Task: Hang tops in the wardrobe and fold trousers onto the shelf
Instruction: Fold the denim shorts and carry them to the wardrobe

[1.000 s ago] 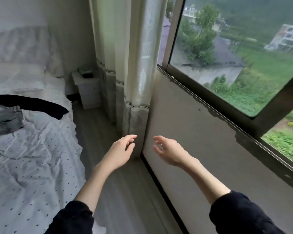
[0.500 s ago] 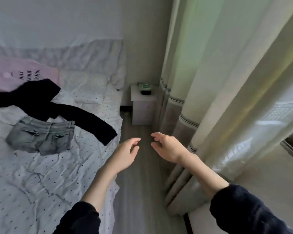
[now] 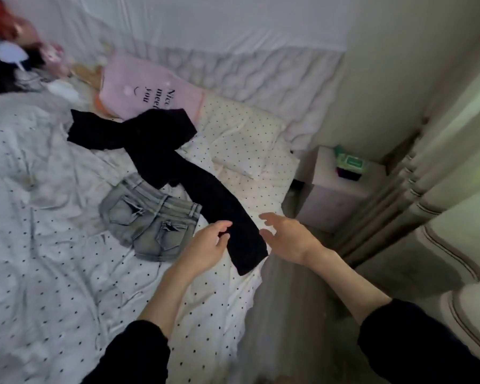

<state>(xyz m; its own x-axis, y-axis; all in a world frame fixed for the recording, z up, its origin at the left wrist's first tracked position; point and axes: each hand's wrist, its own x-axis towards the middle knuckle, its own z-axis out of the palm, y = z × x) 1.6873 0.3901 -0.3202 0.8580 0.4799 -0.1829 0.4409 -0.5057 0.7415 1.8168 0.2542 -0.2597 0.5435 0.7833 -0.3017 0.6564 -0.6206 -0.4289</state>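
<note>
A black long-sleeved top (image 3: 155, 151) lies spread on the dotted white bed (image 3: 53, 245), one sleeve stretching toward the bed's right edge. Grey denim shorts (image 3: 150, 220) lie flat just below the top, partly under it. My left hand (image 3: 205, 245) hovers open at the left side of the sleeve end, fingers close to the fabric. My right hand (image 3: 288, 236) is open on the sleeve's right side, over the bed edge. Neither hand holds anything.
A pink pillow (image 3: 147, 90) with printed words and a dotted pillow (image 3: 247, 142) lie at the headboard. A white nightstand (image 3: 341, 187) with a green packet stands right of the bed. Curtains (image 3: 441, 162) hang at the right. Mixed items are piled at the top left (image 3: 20, 59).
The view has swung left from the window and curtain to the bed. Both hands have come over the bed edge and now flank the black sleeve end.
</note>
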